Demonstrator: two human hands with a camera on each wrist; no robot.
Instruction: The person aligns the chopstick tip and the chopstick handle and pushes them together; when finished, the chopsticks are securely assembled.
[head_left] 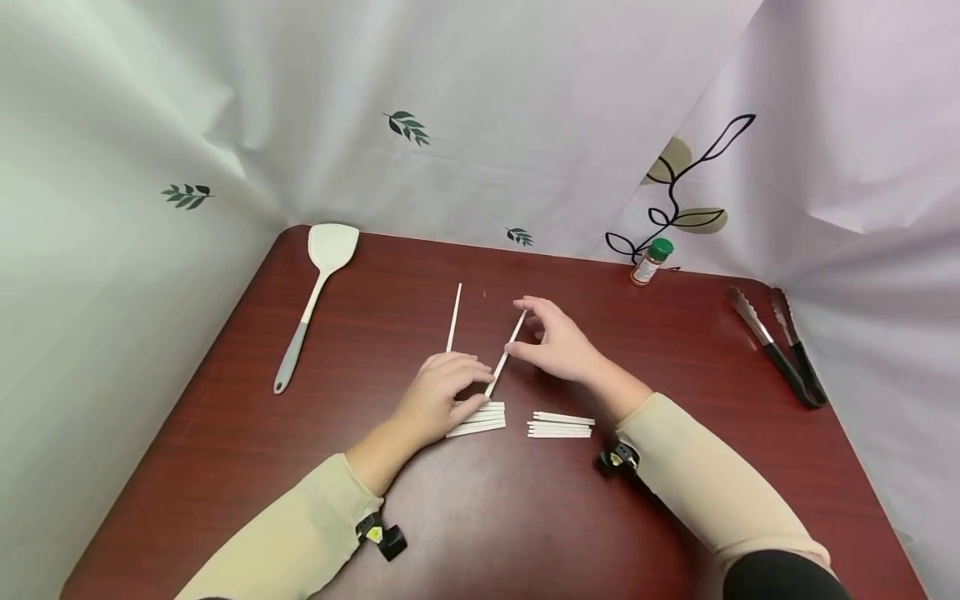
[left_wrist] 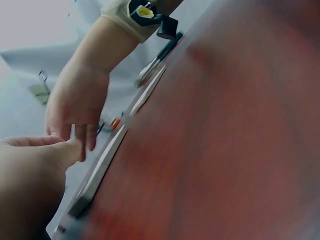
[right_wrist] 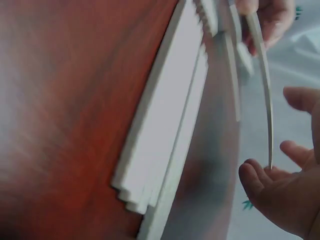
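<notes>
My left hand (head_left: 442,396) pinches the near end of a thin white stick (head_left: 500,365) between thumb and finger, over a left group of white sticks (head_left: 477,425) that it partly covers. The stick slants away toward my right hand (head_left: 558,342), whose fingertips touch its far end. In the right wrist view the thumb of that hand stands apart from the stick. A right group of white sticks (head_left: 560,427) lies side by side on the table near my right wrist. Another white stick (head_left: 454,317) lies alone beyond the left hand, its near end hidden.
On the dark red table (head_left: 480,517), a white spatula (head_left: 315,292) with a grey handle lies at far left. A green-capped spice bottle (head_left: 651,262) stands at the back edge, and metal tongs (head_left: 780,350) lie at far right. White cloth (head_left: 487,167) hangs behind.
</notes>
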